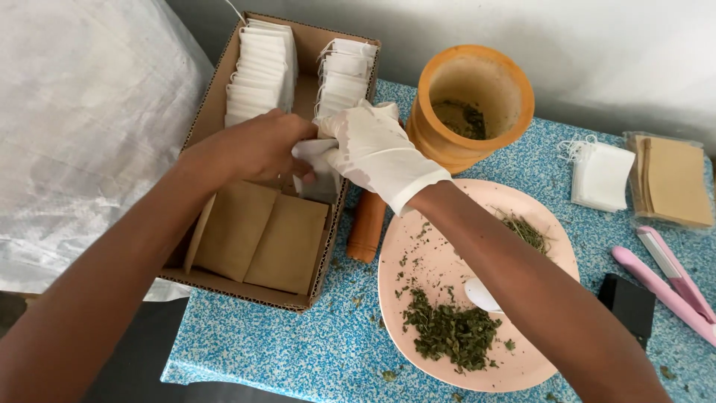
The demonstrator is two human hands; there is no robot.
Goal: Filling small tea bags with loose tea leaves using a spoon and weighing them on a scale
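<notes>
While pinching one white filter bag (317, 168) between bare left hand (257, 145) and gloved right hand (373, 149), held over cardboard box (224, 97), probably to open it. Box: rows of white bags, brown envelopes (261, 235). Orange mortar (477, 89) and pink plate (418, 246): dried herbs (451, 332).

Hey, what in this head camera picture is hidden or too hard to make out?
- White bag: mostly covered by left hand and gloved right hand.
- White spoon: handle hidden under the right forearm.
- Wooden pestle: top hidden by the right wrist.
- Pink tool: cut off by the right edge.
</notes>
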